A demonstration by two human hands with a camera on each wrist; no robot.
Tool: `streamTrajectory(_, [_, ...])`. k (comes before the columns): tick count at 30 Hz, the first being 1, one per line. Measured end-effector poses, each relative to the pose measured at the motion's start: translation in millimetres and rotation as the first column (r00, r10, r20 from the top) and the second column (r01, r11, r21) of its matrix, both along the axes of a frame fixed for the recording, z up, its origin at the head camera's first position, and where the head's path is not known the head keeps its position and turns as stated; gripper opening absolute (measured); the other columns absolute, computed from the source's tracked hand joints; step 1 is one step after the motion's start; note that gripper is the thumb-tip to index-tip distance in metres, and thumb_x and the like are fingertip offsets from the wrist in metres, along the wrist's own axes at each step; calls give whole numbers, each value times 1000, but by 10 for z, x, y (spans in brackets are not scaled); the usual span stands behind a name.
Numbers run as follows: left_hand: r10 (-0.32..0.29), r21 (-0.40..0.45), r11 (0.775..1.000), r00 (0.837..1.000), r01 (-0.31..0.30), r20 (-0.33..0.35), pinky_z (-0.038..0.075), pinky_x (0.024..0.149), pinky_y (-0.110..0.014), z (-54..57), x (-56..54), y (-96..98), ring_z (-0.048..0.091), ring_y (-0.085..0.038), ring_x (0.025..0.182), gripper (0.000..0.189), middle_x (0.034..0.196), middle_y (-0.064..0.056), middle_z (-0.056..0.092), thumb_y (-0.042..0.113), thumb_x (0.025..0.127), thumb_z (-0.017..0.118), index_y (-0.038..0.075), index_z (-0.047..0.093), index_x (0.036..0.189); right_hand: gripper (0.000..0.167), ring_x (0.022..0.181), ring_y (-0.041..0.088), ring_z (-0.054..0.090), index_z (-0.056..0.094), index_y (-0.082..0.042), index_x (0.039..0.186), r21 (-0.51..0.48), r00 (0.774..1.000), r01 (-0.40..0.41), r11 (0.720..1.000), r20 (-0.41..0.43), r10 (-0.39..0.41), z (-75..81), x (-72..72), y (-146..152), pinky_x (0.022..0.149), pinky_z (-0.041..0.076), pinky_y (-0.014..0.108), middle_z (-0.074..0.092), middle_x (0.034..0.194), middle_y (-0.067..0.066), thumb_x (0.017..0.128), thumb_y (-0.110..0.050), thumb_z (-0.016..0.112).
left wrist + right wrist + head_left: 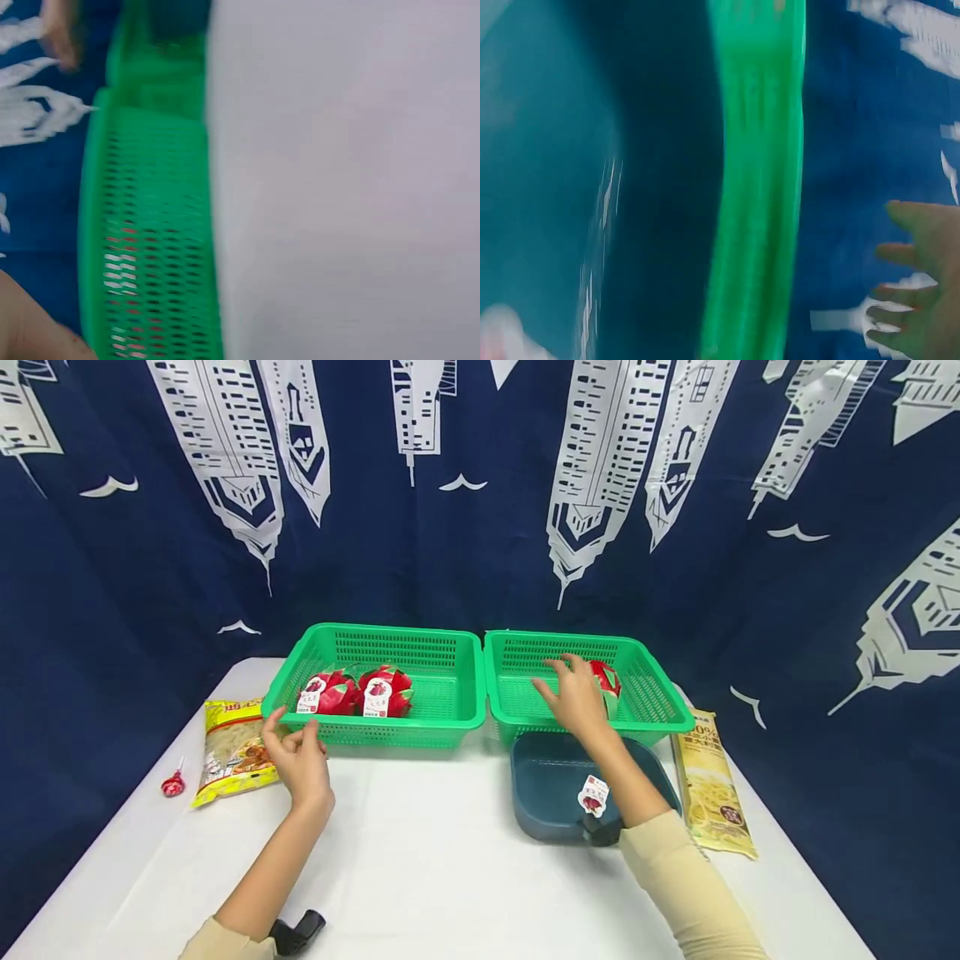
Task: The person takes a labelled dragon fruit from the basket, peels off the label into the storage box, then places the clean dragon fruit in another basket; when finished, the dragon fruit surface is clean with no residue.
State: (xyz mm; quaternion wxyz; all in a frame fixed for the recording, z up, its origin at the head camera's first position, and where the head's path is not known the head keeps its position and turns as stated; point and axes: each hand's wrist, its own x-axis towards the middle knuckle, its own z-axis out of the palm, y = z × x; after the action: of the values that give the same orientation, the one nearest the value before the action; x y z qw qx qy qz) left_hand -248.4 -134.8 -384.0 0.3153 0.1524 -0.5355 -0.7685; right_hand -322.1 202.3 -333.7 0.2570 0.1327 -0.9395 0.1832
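Observation:
My left hand [300, 764] hovers by the front left corner of the left green basket [442, 735], its fingers loosely bent around nothing. In that basket lie two red dragon fruits with white labels, one on the left [337, 693] and one on the right [386, 692]. Over the right green basket [652, 727] is my right hand [577, 697], fingers spread. Another dragon fruit [606, 681] sits just beyond it in that basket, partly hidden by the hand. The right wrist view shows the same hand [926, 281] with fingers apart and no object between them.
A dark blue bin [540, 818] with a dragon fruit sticker [592, 796] stands before the right basket, under my forearm. A yellow noodle bag [236, 747] and a red lollipop [173, 785] lie left; a pasta pack [712, 785] lies right. Behind hangs a blue curtain [450, 560].

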Motion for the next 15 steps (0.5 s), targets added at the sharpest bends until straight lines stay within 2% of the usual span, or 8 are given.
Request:
streamTrajectory(2, [-6,31,999,999,5,49,40,50,-14,-141,-7,-41,47,-7,54,43,71,0,46,13,92,56,18,36,130,36,114,35,45,61,-5,118,-90,996,-86,992,-25,84,-63,-68,-380,91,40,47,51,121,19,90,-28,61])
streamTrajectory(4, [-29,50,998,998,26,63,45,53,-16,-236,-41,-1,53,-9,58,43,76,-2,49,15,92,58,18,36,129,32,111,31,48,63,-7,116,-180,985,-170,969,-48,164,-130,-137,-755,90,41,44,55,117,14,90,-26,61])
streamTrajectory(8, [-51,71,996,999,51,7,53,62,-25,-323,-169,162,62,-17,65,47,85,-8,50,15,89,62,12,38,128,33,112,26,48,61,-8,118,-332,958,-270,904,1,286,-219,-292,-1391,92,39,40,55,117,10,90,-25,61])
streamTrajectory(11, [-38,82,996,997,44,-69,54,64,-33,-339,-263,225,63,-23,64,45,81,-10,49,11,88,63,2,40,125,42,116,26,44,55,-12,127,-378,934,-272,885,119,337,-254,-419,-1729,93,38,42,50,124,12,89,-30,61])
streamTrajectory(13, [-14,87,996,992,25,-122,54,62,-35,-352,-314,220,62,-25,61,41,76,-10,47,7,88,62,-6,40,121,53,121,29,38,48,-16,135,-368,909,-253,895,227,350,-283,-497,-1891,93,38,45,47,128,15,88,-35,62])
streamTrajectory(15, [7,91,996,985,8,-170,54,60,-35,-383,-361,188,61,-26,57,36,71,-11,46,4,88,61,-11,42,115,63,126,31,33,39,-21,141,-340,869,-231,912,351,350,-318,-558,-2006,94,38,48,44,133,16,86,-41,63])
